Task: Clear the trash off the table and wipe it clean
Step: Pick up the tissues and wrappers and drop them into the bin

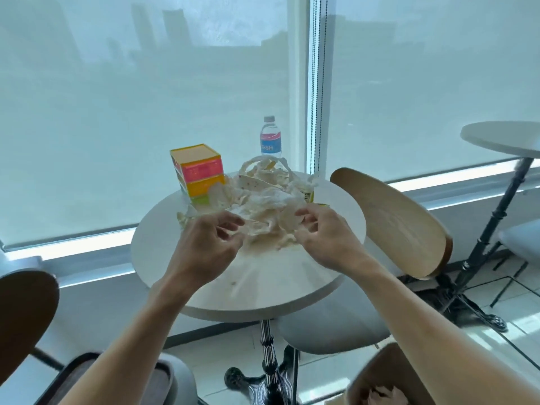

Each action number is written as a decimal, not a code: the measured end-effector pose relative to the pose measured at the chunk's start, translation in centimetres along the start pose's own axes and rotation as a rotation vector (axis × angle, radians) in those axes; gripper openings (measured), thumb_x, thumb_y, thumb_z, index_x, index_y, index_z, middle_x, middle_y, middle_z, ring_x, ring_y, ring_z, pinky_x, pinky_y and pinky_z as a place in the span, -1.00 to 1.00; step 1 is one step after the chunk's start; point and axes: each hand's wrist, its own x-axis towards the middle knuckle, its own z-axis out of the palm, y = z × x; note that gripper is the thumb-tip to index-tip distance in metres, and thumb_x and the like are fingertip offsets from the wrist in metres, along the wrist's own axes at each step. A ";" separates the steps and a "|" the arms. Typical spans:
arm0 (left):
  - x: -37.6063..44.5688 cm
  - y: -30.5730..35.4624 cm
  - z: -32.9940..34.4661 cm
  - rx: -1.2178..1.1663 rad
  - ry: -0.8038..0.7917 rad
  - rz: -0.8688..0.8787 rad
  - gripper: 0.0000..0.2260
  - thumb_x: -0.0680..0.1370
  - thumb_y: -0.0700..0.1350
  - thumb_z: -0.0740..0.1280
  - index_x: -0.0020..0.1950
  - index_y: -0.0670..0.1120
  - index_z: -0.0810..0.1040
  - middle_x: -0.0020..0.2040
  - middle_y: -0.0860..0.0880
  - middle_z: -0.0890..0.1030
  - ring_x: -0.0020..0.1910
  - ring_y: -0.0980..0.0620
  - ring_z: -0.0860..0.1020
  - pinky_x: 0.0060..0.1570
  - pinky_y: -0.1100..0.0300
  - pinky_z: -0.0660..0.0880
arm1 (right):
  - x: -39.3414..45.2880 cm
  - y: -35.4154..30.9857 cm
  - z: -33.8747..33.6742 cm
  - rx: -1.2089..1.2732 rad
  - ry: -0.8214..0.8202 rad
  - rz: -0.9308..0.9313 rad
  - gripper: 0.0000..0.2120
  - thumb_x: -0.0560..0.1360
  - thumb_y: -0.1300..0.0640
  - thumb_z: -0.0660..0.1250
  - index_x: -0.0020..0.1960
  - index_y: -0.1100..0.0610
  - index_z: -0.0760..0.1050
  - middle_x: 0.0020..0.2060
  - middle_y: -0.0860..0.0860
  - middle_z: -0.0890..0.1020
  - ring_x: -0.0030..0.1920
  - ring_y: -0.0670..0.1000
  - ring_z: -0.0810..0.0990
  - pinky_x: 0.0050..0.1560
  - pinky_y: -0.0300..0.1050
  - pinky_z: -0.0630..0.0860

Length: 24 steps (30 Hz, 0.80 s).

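Trash [263, 200], a heap of crumpled white tissues and wrappers mixed with thin plastic, is still piled on the far half of the round counter [263, 287]. Nothing is judged cleared yet; the heap looks whole. A loop like a bag handle is seen rising at the far side of the pile, so part of it may be a plastic bag, though that cannot be settled from this view.

Both hands are held at the near edge of the heap. The left hand [204, 244] is seen with fingers curled, pinching a thin clear film at the pile's left side. The right hand [324, 238] is curled too, fingertips pinched on crumpled paper at the pile's right side. The heap appears to be gathered or pulled together from both sides.

A colourful tissue box [197, 171] stands upright just left of the pile, touching or nearly touching it. A capped water bottle [271, 138] stands upright behind the pile at the far edge. Something yellow is partly hidden under the paper at the right; what it is cannot be told.

A cardboard box [377, 381] holding crumpled paper is seen on the floor at near right, likely the bin.

Left to do, by judgement: heap lifted off, strays collected, counter wiped. Faint smears are visible on the near part of the surface. No cloth is seen in view.
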 end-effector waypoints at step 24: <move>7.8 -1.1 -0.9 -0.308 -0.026 0.204 -0.53 0.44 -0.04 0.50 0.32 0.14 0.50 0.09 0.12 0.58 -0.13 0.19 0.61 -0.17 0.28 0.60 | 6.2 -7.3 0.4 0.307 0.628 -0.037 -0.83 0.50 0.20 0.33 -0.12 -0.08 0.48 -0.37 -0.05 0.63 -0.32 -0.03 0.63 -0.19 -0.10 0.59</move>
